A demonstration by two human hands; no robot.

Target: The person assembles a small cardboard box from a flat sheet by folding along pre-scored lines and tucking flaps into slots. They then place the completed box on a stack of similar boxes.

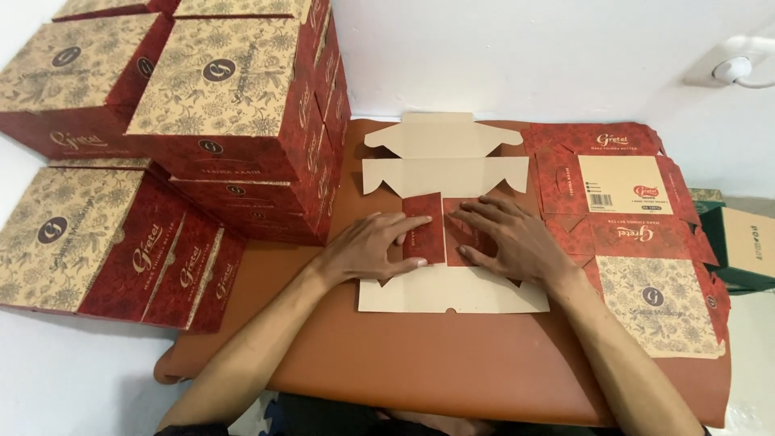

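A flat, unfolded cardboard box blank [444,173] lies plain side up on a brown mat [452,363], in the middle of the view just below the white wall [525,56]. Both hands press on it. The left hand [367,250] lies palm down with its fingers stretched out and close together, flattening a red side flap [426,222] folded inward over the blank. The right hand [508,238] lies beside it, fingers spread slightly apart, pressing down the matching red flap [460,242] from the other side; the two flaps meet near the middle of the blank, and the fingertips of both hands almost touch there. Neither hand grips anything; both simply rest flat. To the right, touching the blank's edge, lies a stack of more flat blanks [646,242] with the printed red and floral side up. To the left stand assembled red boxes [226,105] with floral tops, piled on one another. A dark green box [747,242] sits at the far right edge.
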